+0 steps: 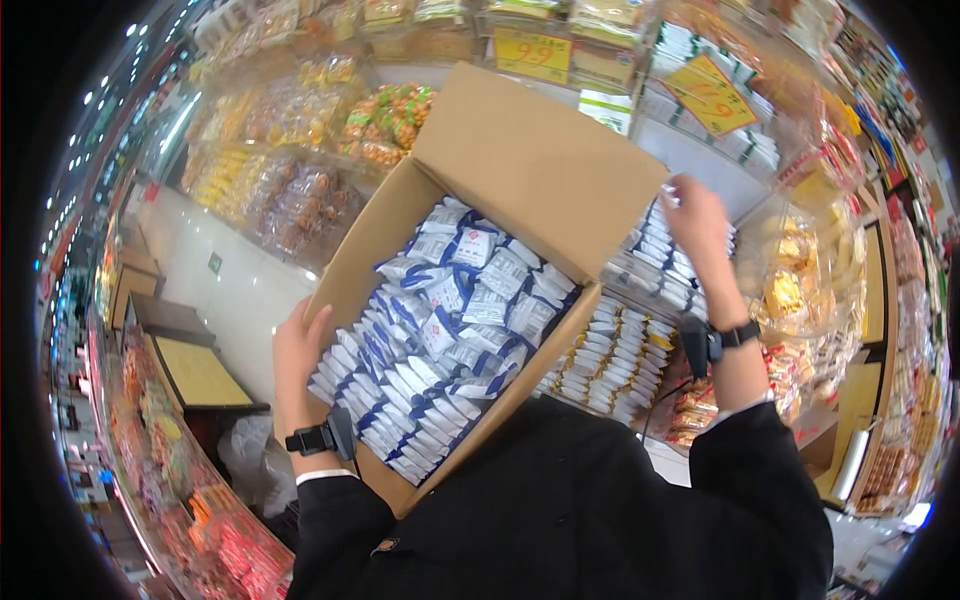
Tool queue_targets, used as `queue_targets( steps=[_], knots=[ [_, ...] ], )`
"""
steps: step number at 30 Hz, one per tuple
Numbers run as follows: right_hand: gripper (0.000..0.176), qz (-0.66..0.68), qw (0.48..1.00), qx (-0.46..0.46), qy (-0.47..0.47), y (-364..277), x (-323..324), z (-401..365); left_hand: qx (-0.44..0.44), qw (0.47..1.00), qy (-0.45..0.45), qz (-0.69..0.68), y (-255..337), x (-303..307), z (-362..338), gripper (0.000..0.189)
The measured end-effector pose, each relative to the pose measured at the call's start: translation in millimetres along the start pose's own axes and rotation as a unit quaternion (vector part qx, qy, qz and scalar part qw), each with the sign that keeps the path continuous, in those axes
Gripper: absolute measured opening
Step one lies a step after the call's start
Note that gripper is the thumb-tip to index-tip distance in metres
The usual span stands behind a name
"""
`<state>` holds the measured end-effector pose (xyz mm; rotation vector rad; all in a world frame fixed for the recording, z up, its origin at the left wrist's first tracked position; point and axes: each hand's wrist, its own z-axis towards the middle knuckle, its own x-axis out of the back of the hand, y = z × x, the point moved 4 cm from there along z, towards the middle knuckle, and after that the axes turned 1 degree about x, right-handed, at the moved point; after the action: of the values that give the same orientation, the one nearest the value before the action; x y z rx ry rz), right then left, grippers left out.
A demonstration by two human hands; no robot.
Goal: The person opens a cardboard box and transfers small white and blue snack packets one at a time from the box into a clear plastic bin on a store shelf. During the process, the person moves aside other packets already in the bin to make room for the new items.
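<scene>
An open cardboard box (pixel 530 170) is tilted in front of my body, filled with small white and blue packets (pixel 440 310). My left hand (pixel 300 345) grips the box's left side wall, its thumb over the edge. To the right, my right hand (pixel 695 220) is raised beside the corner of the open flap, above a bin of similar packets (pixel 665 250). Its fingers are closed together around something small and whitish that I cannot make out. Both wrists wear dark bands with devices.
Rows of white and yellow packets (pixel 610 355) lie in a bin below the box's right side. Clear bins of bagged snacks (pixel 300 195) stand behind, with yellow price signs (pixel 532 54). More snack bins (pixel 800 270) are at the right. A plastic bag (pixel 255 460) hangs at lower left.
</scene>
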<state>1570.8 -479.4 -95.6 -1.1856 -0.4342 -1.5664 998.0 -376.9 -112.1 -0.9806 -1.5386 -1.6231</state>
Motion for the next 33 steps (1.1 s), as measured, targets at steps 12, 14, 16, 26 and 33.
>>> queue_targets(
  steps=[12,14,16,26,33],
  knots=[
    [0.030,-0.113,0.703,0.532,-0.459,-311,-44,-139,0.010,1.000,-0.015,0.023,4,4,-2,0.044],
    [0.032,-0.151,0.693,0.505,-0.492,-326,-78,-148,0.009,1.000,-0.016,-0.001,6,4,-1,0.044],
    [0.035,-0.202,0.700,0.493,-0.476,-337,-105,-154,0.000,1.000,-0.007,0.001,2,1,2,0.044],
    [0.033,-0.009,0.830,0.437,-0.348,-290,-52,-127,0.025,0.999,-0.017,0.022,4,3,0,0.043],
    [0.041,0.611,0.633,0.038,-0.474,-198,55,-96,-0.015,1.000,-0.004,0.003,-3,-3,1,0.041]
  ],
)
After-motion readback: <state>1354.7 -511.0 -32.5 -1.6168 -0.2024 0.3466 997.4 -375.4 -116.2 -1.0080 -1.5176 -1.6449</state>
